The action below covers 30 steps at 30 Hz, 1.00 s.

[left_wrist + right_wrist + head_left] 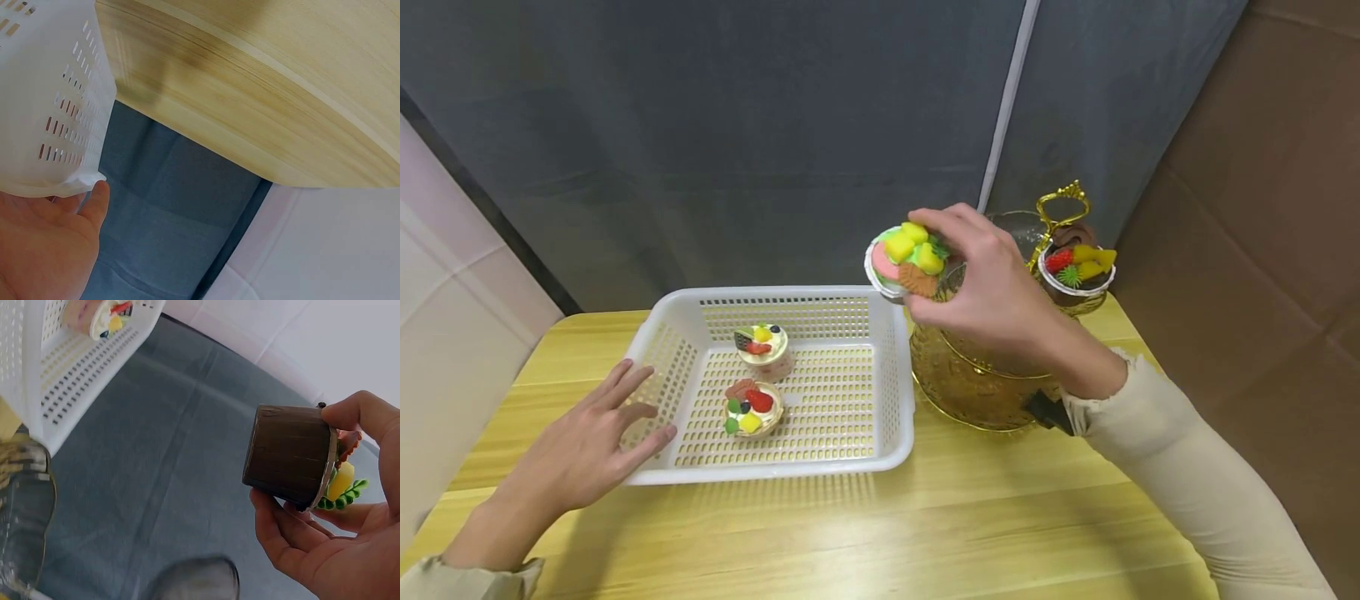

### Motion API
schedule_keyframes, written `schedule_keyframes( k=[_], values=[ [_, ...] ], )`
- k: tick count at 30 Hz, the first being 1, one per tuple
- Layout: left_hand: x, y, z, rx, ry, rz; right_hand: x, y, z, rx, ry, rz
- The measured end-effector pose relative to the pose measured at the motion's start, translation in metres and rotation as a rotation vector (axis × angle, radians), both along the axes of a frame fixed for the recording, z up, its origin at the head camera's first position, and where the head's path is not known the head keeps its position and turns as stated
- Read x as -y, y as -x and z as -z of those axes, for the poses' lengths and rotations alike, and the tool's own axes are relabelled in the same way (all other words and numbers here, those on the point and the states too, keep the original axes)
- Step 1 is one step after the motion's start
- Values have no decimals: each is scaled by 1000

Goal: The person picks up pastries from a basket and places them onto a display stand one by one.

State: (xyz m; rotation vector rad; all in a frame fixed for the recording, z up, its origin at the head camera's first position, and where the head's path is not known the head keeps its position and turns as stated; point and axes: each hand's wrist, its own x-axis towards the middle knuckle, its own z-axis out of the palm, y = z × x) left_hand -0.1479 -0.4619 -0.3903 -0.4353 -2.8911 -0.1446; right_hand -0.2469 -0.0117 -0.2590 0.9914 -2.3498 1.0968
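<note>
My right hand (pixel 992 283) grips a toy cupcake (pixel 897 260) by its rim, raised above the right end of the white basket (pixel 898 450). Yellow chunks, a pink round and a brown biscuit top it; the right wrist view shows its dark brown cup (pixel 290 453) between thumb and fingers. Spread over the basket's left rim is my left hand (pixel 587 442), its fingertips at the edge in the left wrist view. Inside the basket stand a dessert cup (pixel 767 354) with cream and fruit and, nearer me, a fruit tart (pixel 754 410).
Behind my right forearm stands a tiered, clear stand (pixel 977 400) with gold trim and a gold handle (pixel 1063 200). Another fruit-topped cupcake (pixel 1077 271) sits on its right side. The wooden table (pixel 865 533) ends at a grey curtain (pixel 737 150) behind.
</note>
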Motion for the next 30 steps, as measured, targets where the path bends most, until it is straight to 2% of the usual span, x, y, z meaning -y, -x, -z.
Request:
schedule_keyframes(
  k=[7, 16, 30],
  values=[
    [0, 0, 1, 10, 2, -3, -22, 0, -6, -45, 13, 81],
    [0, 1, -1, 12, 7, -2, -45, -2, -6, -102, -25, 184],
    [2, 0, 1, 9, -8, 3, -60, -3, -4, -117, -67, 260]
  ],
)
